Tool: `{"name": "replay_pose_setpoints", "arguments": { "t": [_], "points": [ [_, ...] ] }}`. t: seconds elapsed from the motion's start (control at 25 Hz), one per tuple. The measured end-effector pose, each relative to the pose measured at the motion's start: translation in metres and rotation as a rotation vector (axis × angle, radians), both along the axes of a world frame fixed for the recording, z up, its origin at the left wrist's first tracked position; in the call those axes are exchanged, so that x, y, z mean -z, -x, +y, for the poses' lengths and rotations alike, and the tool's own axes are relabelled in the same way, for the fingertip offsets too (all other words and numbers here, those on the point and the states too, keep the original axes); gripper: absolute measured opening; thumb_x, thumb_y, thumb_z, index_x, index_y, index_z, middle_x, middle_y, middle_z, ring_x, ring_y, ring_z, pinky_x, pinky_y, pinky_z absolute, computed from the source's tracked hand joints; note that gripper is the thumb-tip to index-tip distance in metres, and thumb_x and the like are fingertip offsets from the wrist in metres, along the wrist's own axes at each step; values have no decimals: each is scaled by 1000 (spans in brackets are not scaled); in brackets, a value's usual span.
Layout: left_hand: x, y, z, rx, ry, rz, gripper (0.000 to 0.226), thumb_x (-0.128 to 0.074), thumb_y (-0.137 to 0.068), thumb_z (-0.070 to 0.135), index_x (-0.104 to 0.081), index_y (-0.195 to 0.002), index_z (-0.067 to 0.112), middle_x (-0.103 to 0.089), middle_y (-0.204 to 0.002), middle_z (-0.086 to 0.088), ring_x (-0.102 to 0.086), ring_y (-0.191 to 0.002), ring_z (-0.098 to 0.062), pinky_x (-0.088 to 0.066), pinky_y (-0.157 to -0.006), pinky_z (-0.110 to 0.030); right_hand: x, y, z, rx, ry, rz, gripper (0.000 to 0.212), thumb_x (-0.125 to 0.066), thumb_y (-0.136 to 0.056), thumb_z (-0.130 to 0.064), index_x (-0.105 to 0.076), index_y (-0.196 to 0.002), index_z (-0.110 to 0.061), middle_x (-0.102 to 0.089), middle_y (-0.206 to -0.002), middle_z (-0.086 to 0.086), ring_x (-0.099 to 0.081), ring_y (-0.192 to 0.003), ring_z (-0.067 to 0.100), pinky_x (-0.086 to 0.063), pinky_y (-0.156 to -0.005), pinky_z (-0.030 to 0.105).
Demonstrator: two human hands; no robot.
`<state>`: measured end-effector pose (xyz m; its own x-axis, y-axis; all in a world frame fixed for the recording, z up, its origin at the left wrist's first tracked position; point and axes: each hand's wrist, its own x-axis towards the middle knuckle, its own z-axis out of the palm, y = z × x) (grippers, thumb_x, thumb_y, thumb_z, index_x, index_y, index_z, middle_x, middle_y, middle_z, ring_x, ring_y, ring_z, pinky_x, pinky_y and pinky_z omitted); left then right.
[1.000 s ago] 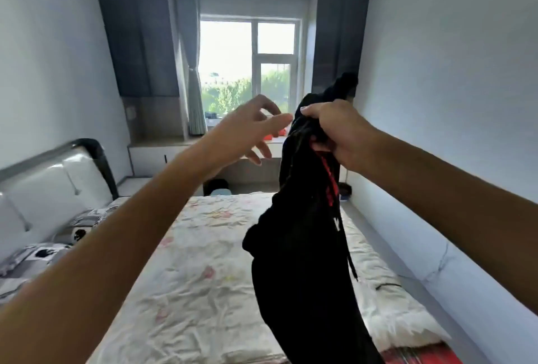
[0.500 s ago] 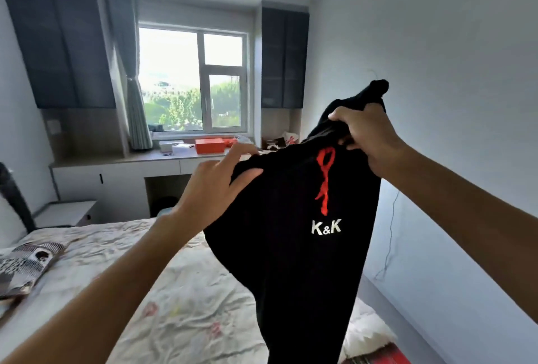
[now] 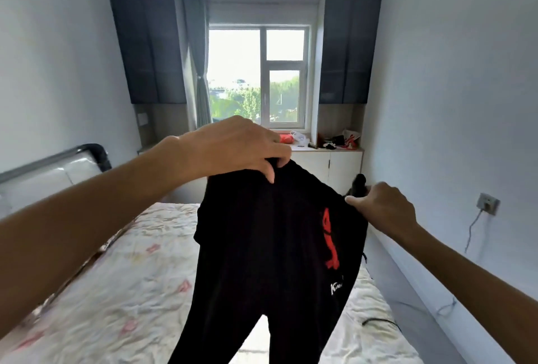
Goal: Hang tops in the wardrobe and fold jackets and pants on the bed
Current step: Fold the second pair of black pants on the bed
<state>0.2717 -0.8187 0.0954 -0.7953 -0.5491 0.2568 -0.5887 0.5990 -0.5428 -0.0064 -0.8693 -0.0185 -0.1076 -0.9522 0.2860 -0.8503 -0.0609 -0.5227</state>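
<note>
1. Step in hand: spreading of the black pants (image 3: 273, 247) by the waistband, ahead of folding. Judged early in the fold, with no crease yet made.
2. Left hand (image 3: 233, 148): fingers curled over the waistband's left end, thumb pressed on the front, pinching the cloth.
3. Right hand (image 3: 381, 206): clamped on the waistband's right end, held lower than the left, a tuft of dark fabric standing up beyond the knuckles.
4. Position of the pants: hanging in the air above the bed (image 3: 131, 276), waistband sloping down to the right, two legs parting below. Red motif and white lettering on the right-side leg. Leg ends out of view, so contact with the sheet not determinable.
5. Next move, as judged: levelling of the waistband, lowering flat onto the floral sheet, then one leg laid over the other. Calls for an even pull from both hands to avoid twisted legs.
6. Surroundings: padded headboard (image 3: 49, 171) at left, window (image 3: 256, 78) with grey curtain (image 3: 198, 72), dark wall cupboards on both sides, cluttered worktop (image 3: 326, 149) beneath, wall socket (image 3: 487, 203) with a hanging cord at right.
7. Possible obstruction: dark cable (image 3: 378, 321) lying on the bed's right edge, near the likely laying area, with the wall close on that side.
</note>
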Motion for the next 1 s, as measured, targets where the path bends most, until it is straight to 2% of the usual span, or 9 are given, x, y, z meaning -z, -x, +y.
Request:
{"name": "replay_pose_setpoints", "arguments": {
  "t": [0.08,0.24,0.36,0.48,0.64,0.72,0.84,0.92,1.0],
  "points": [
    [-3,-7,-1,-68,4,-51,41,-55,-89,61,-52,-115,30,-53,-91,17,-41,-64,2,-27,-60,-10,8,-8,-3,-98,62,-86,28,-73,-79,-37,-60,-92,-17,-67,-80,2,-68,-71,22,-56,-76,40],
    [-6,-21,9,-62,106,-291,54,-52,-79,75,-52,-111,32,-52,-96,11,-28,-53,-2,-21,-52,-17,26,-22,-3,-324,175,-300,41,-67,-84,-11,-45,-114,-29,-65,-70,6,-66,-49,17,-59,-63,38],
    [-8,-39,19,-78,130,-367,43,-57,-83,68,-56,-106,32,-55,-102,6,-36,-58,-6,-26,-56,-22,27,-26,-3,-516,214,-261,34,-60,-88,-3,-65,-92,-36,-68,-70,1,-67,-54,16,-60,-61,34],
    [-13,-64,22,-159,140,-323,30,-57,-91,56,-57,-99,28,-58,-102,5,-55,-68,-8,-26,-59,-21,30,-27,-2,-723,203,-300,38,-60,-90,2,-69,-76,-32,-72,-80,-3,-71,-75,20,-58,-74,34],
    [-22,-84,25,-134,162,-231,24,-56,-94,46,-59,-96,22,-60,-97,4,-64,-71,-14,-17,-56,-12,38,-30,4,-779,270,-141,12,-80,-77,-27,-71,-84,-32,-73,-81,-12,-69,-73,9,-57,-74,31],
    [-23,-84,28,-100,175,-210,22,-56,-94,41,-60,-96,19,-62,-95,2,-65,-69,-16,-26,-57,-16,35,-34,2,-665,317,-116,14,-80,-73,-41,-68,-73,-36,-66,-69,-11,-63,-67,8,-50,-65,26],
    [-24,-82,30,-67,179,-192,24,-53,-95,39,-61,-96,17,-61,-92,1,-64,-66,-16,-29,-57,-18,29,-39,-1,-629,395,-121,21,-72,-82,-43,-60,-66,-36,-55,-78,-11,-54,-76,9,-38,-67,22],
    [-28,-84,32,-77,156,-159,25,-51,-95,38,-62,-96,15,-60,-89,0,-61,-63,-15,-26,-58,-13,29,-40,7,-757,413,-132,18,-62,-88,-44,-57,-83,-28,-58,-86,-17,-58,-77,6,-40,-67,13],
    [-32,-90,33,-93,136,-123,25,-51,-95,36,-63,-96,14,-60,-88,-1,-60,-61,-15,-21,-60,-10,29,-40,19,-829,514,39,23,-52,-94,-46,-51,-110,-29,-62,-92,-21,-61,-71,-2,-45,-65,7]
  ]
}}
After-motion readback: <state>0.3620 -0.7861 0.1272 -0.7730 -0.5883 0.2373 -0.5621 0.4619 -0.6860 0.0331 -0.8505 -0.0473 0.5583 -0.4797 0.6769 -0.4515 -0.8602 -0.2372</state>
